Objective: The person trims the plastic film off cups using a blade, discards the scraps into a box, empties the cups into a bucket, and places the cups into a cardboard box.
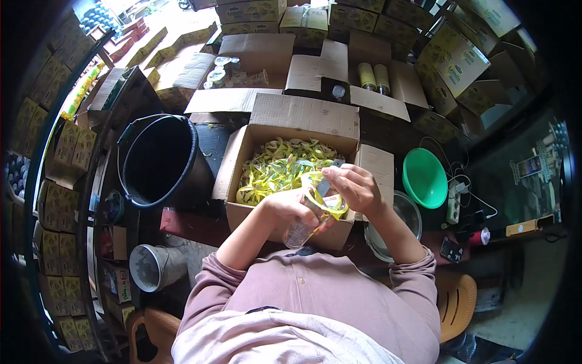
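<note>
My left hand (pixel 292 205) is wrapped round a clear plastic bottle (pixel 296 235), tilted with its base toward me. A torn yellow plastic label (pixel 335 210) hangs loose around the bottle's upper part. Close beside it, my right hand (pixel 356 187) is closed in a pinch on a flat grey blade-like strip (pixel 324 185); its exact kind is unclear. Both hands are over the near edge of an open cardboard box (pixel 306 114). Inside the box lies a heap of yellow-green label scraps (pixel 276 167).
A black bucket (pixel 195 159) stands left of the box, a grey pail (pixel 176 264) lower left. To the right are a green bowl (pixel 425 178), a clear round basin (pixel 414 219) and a power strip (pixel 453 205). Behind, an open carton (pixel 397 85) holds two bottles (pixel 374 79).
</note>
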### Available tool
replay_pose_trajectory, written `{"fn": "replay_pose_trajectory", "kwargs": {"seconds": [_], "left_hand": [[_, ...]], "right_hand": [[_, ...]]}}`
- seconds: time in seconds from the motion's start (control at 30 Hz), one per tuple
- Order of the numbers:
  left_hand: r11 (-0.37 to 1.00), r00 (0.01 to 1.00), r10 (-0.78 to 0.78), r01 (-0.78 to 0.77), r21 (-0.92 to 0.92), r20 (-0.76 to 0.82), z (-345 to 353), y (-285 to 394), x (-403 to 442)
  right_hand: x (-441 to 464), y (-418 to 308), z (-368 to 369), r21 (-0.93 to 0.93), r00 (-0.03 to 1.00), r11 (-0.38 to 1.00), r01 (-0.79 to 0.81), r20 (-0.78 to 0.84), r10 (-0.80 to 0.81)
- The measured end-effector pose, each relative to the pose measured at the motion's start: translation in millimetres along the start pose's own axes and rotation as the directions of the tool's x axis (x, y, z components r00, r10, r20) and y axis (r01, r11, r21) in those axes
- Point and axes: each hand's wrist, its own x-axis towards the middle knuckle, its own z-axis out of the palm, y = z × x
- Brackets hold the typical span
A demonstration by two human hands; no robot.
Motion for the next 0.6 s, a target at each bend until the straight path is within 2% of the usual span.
{"fn": "replay_pose_trajectory", "kwargs": {"seconds": [0.03, 0.13, 0.2, 0.3, 0.4, 0.43, 0.5, 0.57, 0.6], "left_hand": [[0.997, 0.998, 0.008, -0.003, -0.083, 0.067, -4, -6, 0], [0.99, 0.986, 0.073, -0.054, -0.13, 0.152, -9, -17, 2], [0.963, 0.976, 0.198, -0.176, -0.206, 0.087, -8, -19, 1], [0.932, 0.968, 0.221, -0.173, -0.319, 0.12, -6, -16, 0], [0.915, 0.974, 0.148, -0.07, -0.397, 0.169, -8, -13, -6], [0.926, 0.979, 0.098, -0.024, -0.376, 0.177, -12, -14, -9], [0.986, 0.988, 0.072, -0.05, -0.156, 0.135, -18, -7, -16], [1.0, 0.994, -0.008, 0.007, 0.013, 0.106, -24, 0, -29], [0.999, 0.999, -0.005, 0.003, 0.053, 0.042, -21, 4, -32]], "right_hand": [[-1, -1, 1, 0.007, 1.0, 1.0, 0.001, -0.005, -0.001], [1, -1, 4, 0.032, 0.999, 0.999, 0.016, -0.037, -0.015], [3, 0, 4, 0.034, 0.999, 0.999, 0.029, -0.037, -0.027], [4, 1, 1, 0.006, 1.0, 1.0, 0.019, -0.023, -0.018], [3, 7, -2, -0.03, 0.997, 0.999, -0.03, -0.072, 0.027], [4, 10, -4, -0.06, 0.994, 0.997, -0.048, -0.102, 0.041], [2, 16, -6, -0.136, 0.986, 0.982, -0.133, -0.12, 0.117], [0, 24, -8, -0.163, 0.96, 0.947, -0.278, -0.034, 0.277], [-6, 31, -9, -0.225, 0.901, 0.901, -0.371, 0.148, 0.408]]}}
